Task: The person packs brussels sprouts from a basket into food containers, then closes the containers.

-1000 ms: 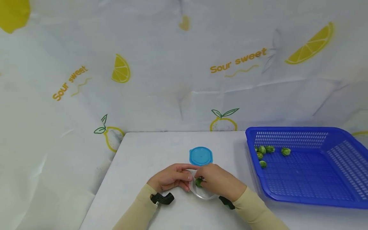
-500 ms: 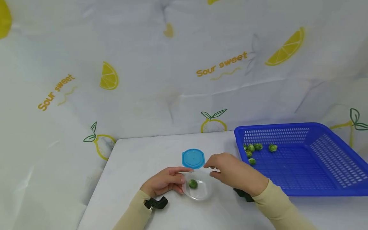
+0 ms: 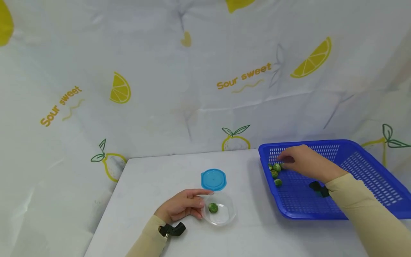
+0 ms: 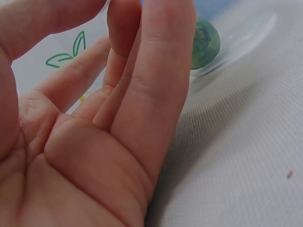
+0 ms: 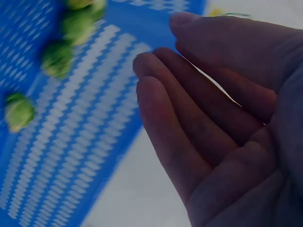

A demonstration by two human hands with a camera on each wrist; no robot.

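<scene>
My left hand (image 3: 182, 205) holds a small clear plastic container (image 3: 226, 212) by its left rim, thumb at the edge. One green Brussels sprout (image 3: 213, 207) sits inside it, toward the left. The left wrist view shows the same sprout (image 4: 205, 43) just past the fingers of the left hand (image 4: 113, 104). Over the back left part of a blue plastic basket (image 3: 278, 201), my right hand (image 3: 306, 162) hovers with loosely bent fingers and nothing between them. Several Brussels sprouts (image 5: 57, 59) lie along the basket's wall in the right wrist view, apart from those fingertips.
Behind the container, a blue lid (image 3: 213, 179) lies flat on the white table (image 3: 154, 182). A lemon-print sheet (image 3: 167, 89) hangs behind the table's far edge. The basket takes up the right side, its raised rim facing the container.
My right hand let go of the sprout inside the container, then moved right and away to above the basket. The left hand stays at the container. The head view has shifted slightly.
</scene>
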